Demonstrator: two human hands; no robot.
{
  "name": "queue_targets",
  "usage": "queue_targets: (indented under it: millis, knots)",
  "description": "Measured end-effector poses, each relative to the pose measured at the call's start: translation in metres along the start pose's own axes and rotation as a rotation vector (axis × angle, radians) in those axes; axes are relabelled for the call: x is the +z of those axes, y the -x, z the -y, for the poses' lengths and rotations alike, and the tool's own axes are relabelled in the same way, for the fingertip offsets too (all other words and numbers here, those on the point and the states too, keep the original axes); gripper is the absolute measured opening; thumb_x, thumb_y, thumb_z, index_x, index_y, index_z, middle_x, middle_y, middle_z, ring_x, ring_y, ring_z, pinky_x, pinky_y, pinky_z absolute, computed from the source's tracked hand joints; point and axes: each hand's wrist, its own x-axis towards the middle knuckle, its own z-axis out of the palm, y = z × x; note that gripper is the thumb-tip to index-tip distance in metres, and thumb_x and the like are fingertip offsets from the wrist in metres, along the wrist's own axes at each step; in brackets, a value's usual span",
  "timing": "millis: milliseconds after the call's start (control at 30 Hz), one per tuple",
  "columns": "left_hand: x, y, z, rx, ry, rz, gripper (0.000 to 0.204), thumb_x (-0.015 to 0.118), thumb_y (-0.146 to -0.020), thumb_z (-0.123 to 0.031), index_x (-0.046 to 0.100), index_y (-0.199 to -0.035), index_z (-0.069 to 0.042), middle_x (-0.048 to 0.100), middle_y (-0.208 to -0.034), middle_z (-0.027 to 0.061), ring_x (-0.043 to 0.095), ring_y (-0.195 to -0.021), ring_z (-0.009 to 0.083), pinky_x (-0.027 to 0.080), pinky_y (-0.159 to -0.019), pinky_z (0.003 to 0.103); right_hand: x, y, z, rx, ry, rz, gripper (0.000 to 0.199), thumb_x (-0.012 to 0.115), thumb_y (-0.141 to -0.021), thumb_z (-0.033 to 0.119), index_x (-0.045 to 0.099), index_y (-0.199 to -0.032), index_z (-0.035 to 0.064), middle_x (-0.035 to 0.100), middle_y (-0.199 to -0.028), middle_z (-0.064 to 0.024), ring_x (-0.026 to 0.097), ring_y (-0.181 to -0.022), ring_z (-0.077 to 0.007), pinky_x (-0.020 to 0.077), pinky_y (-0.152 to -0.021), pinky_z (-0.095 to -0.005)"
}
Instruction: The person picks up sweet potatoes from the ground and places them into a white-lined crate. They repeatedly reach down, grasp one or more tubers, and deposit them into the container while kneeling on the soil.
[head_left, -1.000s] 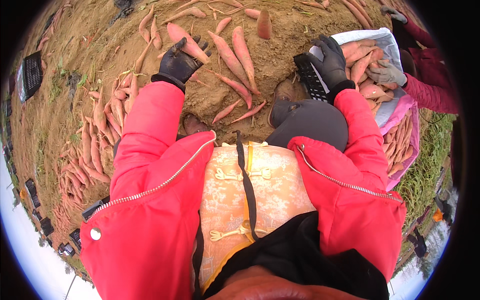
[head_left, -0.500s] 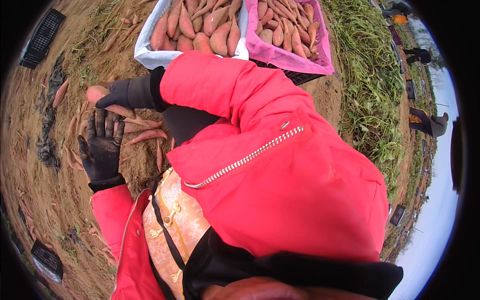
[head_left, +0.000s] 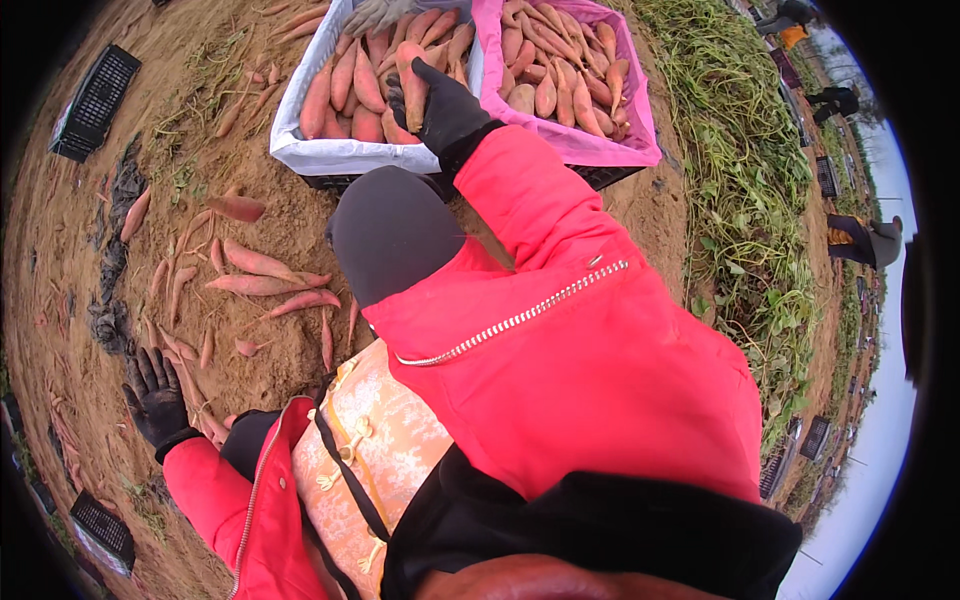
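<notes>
**A:** ok so where's your right hand [head_left: 440,105] at; I only see a black glove up top

**B:** yep that's yours; the glove is wrapped around one long sweet potato [head_left: 411,88], holding it upright-ish right over the white-lined crate [head_left: 300,150]; the tuber's top end sticks out past your fingers, low end looks like it's among the pile already in that crate, can't tell if it's resting on them

**A:** and the pink one?

**B:** the pink-lined crate [head_left: 640,140] sits just right of the white-lined crate, walls touching or near enough; it's full of sweet potatoes too; your red sleeve [head_left: 540,220] runs up between you and both of them

**A:** left hand?

**B:** your left hand [head_left: 155,395] is way off from the white-lined crate, down at the lower left on the bare soil; fingers spread wide, palm flat, holding nothing; a few thin roots lie just beside it

**A:** anything else on the ground

**B:** a loose scatter of sweet potatoes [head_left: 260,280] on the dirt below the white-lined crate, between it and your left hand; a black plastic crate [head_left: 95,100] well left of the white-lined one; a strip of green vines [head_left: 750,200] past the pink-lined crate, with another person [head_left: 865,240] beyond it
</notes>
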Motion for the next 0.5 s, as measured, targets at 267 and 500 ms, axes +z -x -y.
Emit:
queue_targets:
  millis: [267, 500]
  knots:
    - [-0.122, 0.021, -0.036, 0.197, 0.049, -0.460, 0.051, 0.036, -0.095, -0.031, 0.028, -0.140, -0.008, 0.023, -0.148, 0.0147, 0.022, -0.136, 0.0367, 0.026, -0.107, 0.055, -0.144, -0.022, 0.111, -0.077, -0.226, -0.185, 0.034, 0.054, -0.090, 0.024, 0.047, -0.118, 0.0053, 0.055, -0.105, -0.0125, 0.055, -0.093, -0.0241, 0.0472, -0.083, -0.0377]
    - [-0.288, 0.062, 0.005, 0.008, -0.102, -0.588, 0.049, 0.047, -0.090, -0.033, 0.039, -0.134, -0.013, 0.042, -0.137, 0.0140, 0.042, -0.125, 0.0339, 0.039, -0.099, 0.045, -0.149, -0.056, 0.160, -0.020, 0.248, -0.215, 0.035, 0.047, -0.092, 0.015, 0.043, -0.124, 0.0011, 0.050, -0.117, -0.0132, 0.053, -0.103, -0.0231, 0.0445, -0.090, -0.0360]
